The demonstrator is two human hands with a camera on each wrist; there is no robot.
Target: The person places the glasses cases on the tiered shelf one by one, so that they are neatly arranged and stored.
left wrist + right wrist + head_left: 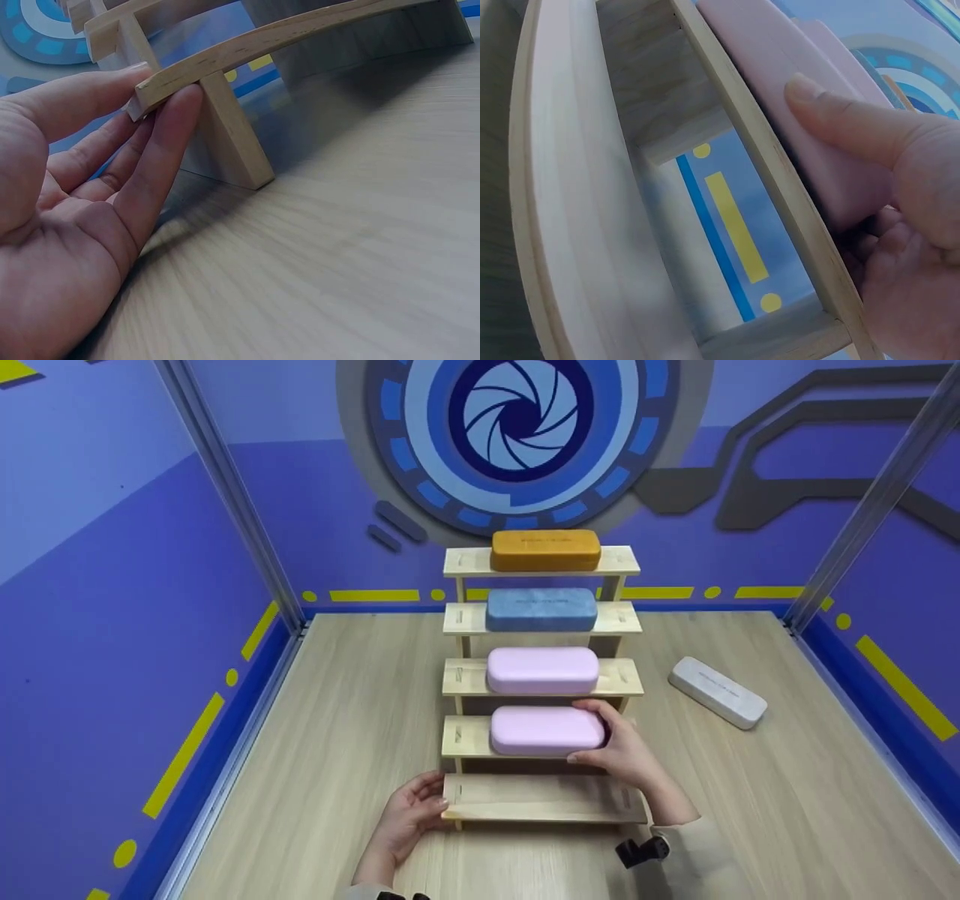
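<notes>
A stepped wooden rack (544, 799) stands in the middle of the table. My left hand (409, 817) pinches the left end of its lowest shelf, thumb on top and fingers beneath, as the left wrist view shows. On the second shelf from the bottom lies a pink glasses case (547, 730). My right hand (626, 750) grips the right end of that case, with the thumb (840, 120) along its front side. Above it sit another pink case (542, 670), a blue case (541, 610) and an orange case (546, 550), one per shelf.
A pale grey case (718, 693) lies slanted on the table (345, 697) to the right of the rack. Blue panels with yellow marks enclose the table at the back and sides, with metal posts (232, 487) at the corners.
</notes>
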